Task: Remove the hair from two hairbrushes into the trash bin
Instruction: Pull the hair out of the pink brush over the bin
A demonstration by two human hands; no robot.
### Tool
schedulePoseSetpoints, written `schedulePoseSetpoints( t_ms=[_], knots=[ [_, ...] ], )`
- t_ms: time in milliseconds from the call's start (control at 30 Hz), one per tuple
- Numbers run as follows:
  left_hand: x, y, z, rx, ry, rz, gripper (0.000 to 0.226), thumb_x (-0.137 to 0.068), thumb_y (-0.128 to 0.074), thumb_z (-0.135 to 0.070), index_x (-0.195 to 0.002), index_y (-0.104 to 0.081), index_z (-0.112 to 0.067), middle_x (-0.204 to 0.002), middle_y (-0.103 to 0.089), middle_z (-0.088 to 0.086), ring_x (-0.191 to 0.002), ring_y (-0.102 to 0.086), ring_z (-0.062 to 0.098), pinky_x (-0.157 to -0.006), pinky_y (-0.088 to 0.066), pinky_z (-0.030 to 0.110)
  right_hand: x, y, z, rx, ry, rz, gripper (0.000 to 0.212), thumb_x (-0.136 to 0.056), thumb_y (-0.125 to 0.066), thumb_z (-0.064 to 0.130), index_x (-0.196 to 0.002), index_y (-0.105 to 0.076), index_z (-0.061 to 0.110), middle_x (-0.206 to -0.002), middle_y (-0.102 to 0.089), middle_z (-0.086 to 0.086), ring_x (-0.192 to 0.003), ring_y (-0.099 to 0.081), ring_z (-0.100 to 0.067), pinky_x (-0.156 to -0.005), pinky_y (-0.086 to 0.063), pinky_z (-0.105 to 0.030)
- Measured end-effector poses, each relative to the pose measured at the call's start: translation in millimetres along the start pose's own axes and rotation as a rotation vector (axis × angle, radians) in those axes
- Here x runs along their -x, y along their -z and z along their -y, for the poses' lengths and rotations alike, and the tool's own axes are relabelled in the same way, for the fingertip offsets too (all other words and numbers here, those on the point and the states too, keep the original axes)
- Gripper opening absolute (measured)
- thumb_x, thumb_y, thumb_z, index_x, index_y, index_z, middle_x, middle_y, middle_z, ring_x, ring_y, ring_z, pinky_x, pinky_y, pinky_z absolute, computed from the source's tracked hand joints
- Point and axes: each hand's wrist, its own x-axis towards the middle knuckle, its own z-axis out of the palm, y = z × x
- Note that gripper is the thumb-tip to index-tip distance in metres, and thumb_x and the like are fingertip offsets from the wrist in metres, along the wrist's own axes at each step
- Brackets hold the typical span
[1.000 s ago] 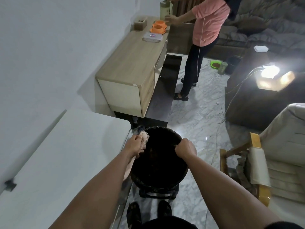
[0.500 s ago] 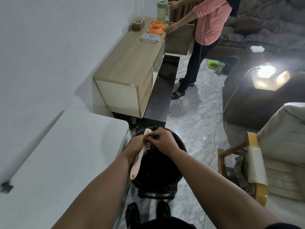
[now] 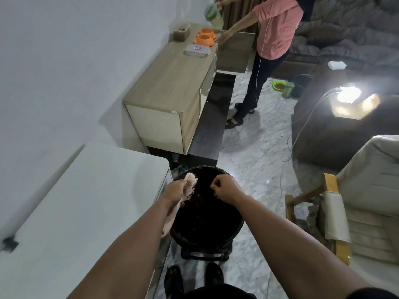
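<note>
Standing over black trash bin (image 3: 235, 229). Left hand (image 3: 175, 192) grips pink hairbrush (image 3: 190, 184) above bin's left rim. Right hand (image 3: 224, 187) pinched shut over bin, contents unclear. Risk: strands drifting outside rim; second brush not visible.

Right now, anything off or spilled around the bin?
Nothing stands out. The pink hairbrush is held in the left hand over the black trash bin, bristles facing the right hand, which is pinched shut above the opening. No hair visible on the floor beside it.
</note>
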Motion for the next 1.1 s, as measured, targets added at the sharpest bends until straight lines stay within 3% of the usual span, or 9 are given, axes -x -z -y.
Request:
schedulePoseSetpoints(
  t_ms=[200, 300, 367, 500, 667, 800, 967, 1033, 1100],
  knots=[
    [6, -1, -3, 0.068, 0.034, 0.014, 0.038, -0.102, -0.044, -0.036, -0.111, -0.074, -0.014, -0.093, -0.075, 0.009, -0.077, -0.066, 0.020, -0.055, -0.047, 0.027, 0, 2, -9, 0.098, -0.177, -0.110, 0.012, -0.089, -0.057, 0.009, -0.084, -0.068, 0.010, -0.096, -0.073, -0.012, -0.083, -0.066, -0.030, -0.072, -0.055, -0.036],
    [5, 2, -4, 0.125, 0.037, 0.042, 0.038, -0.098, -0.048, -0.037, -0.103, -0.074, -0.010, -0.087, -0.069, 0.011, -0.073, -0.062, 0.020, -0.055, -0.046, 0.028, 3, -1, 4, -0.081, 0.057, -0.136, 0.021, -0.090, -0.071, 0.023, -0.110, -0.077, 0.022, -0.097, -0.073, 0.001, -0.091, -0.067, -0.020, -0.087, -0.053, -0.032],
    [11, -4, -9, 0.150, 0.024, 0.076, 0.039, -0.099, -0.046, -0.037, -0.100, -0.070, -0.007, -0.080, -0.061, 0.012, -0.066, -0.055, 0.019, -0.050, -0.040, 0.029, 6, -7, 20, -0.140, 0.195, -0.091, 0.031, -0.089, -0.077, 0.033, -0.119, -0.077, 0.028, -0.097, -0.069, 0.004, -0.091, -0.066, -0.016, -0.088, -0.053, -0.029],
    [19, -15, -16, 0.142, 0.018, 0.120, 0.037, -0.105, -0.036, -0.024, -0.087, -0.066, -0.011, -0.059, -0.061, 0.003, -0.052, -0.053, 0.015, -0.048, -0.033, 0.029, 5, -20, 28, -0.099, 0.297, -0.158, 0.021, -0.091, -0.076, 0.031, -0.110, -0.082, 0.024, -0.096, -0.067, 0.003, -0.089, -0.067, -0.018, -0.084, -0.054, -0.034],
    [31, -19, -23, 0.062, 0.050, 0.199, 0.043, -0.106, -0.032, -0.014, -0.078, -0.064, -0.009, -0.054, -0.061, 0.004, -0.043, -0.056, 0.011, -0.043, -0.039, 0.024, 10, -17, 23, 0.065, 0.409, -0.145, 0.013, -0.091, -0.074, 0.033, -0.100, -0.082, 0.030, -0.095, -0.066, 0.007, -0.086, -0.066, -0.020, -0.075, -0.054, -0.039],
    [37, -16, -23, 0.054, 0.027, 0.210, 0.040, -0.104, -0.033, -0.017, -0.080, -0.064, -0.008, -0.063, -0.060, 0.009, -0.045, -0.053, 0.014, -0.043, -0.034, 0.026, 8, -13, 24, -0.087, 0.302, -0.129, 0.004, -0.084, -0.080, 0.026, -0.087, -0.082, 0.024, -0.091, -0.075, 0.006, -0.086, -0.069, -0.014, -0.081, -0.056, -0.033],
    [31, -7, -28, 0.008, 0.053, 0.082, 0.038, -0.105, -0.037, -0.024, -0.082, -0.064, -0.009, -0.068, -0.061, 0.011, -0.050, -0.053, 0.017, -0.044, -0.034, 0.026, 9, -8, 15, -0.477, 0.047, -0.025, 0.010, -0.090, -0.080, 0.013, -0.088, -0.078, 0.003, -0.079, -0.075, -0.008, -0.072, -0.070, -0.018, -0.070, -0.063, -0.029],
    [27, -2, -26, -0.021, 0.063, 0.069, 0.039, -0.103, -0.037, -0.025, -0.091, -0.068, -0.004, -0.082, -0.071, 0.019, -0.055, -0.055, 0.017, -0.041, -0.036, 0.024, 10, -2, 8, -0.513, -0.040, 0.013, 0.009, -0.094, -0.074, 0.008, -0.088, -0.074, 0.002, -0.079, -0.074, -0.009, -0.076, -0.071, -0.021, -0.068, -0.063, -0.026],
    [23, -2, -23, -0.036, 0.076, 0.089, 0.040, -0.101, -0.038, -0.027, -0.103, -0.069, -0.002, -0.103, -0.072, 0.026, -0.064, -0.056, 0.021, -0.041, -0.039, 0.023, 8, 1, 3, -0.487, -0.112, 0.015, 0.014, -0.097, -0.069, 0.008, -0.083, -0.071, 0.008, -0.078, -0.073, -0.008, -0.080, -0.073, -0.023, -0.072, -0.065, -0.034]
  ],
)
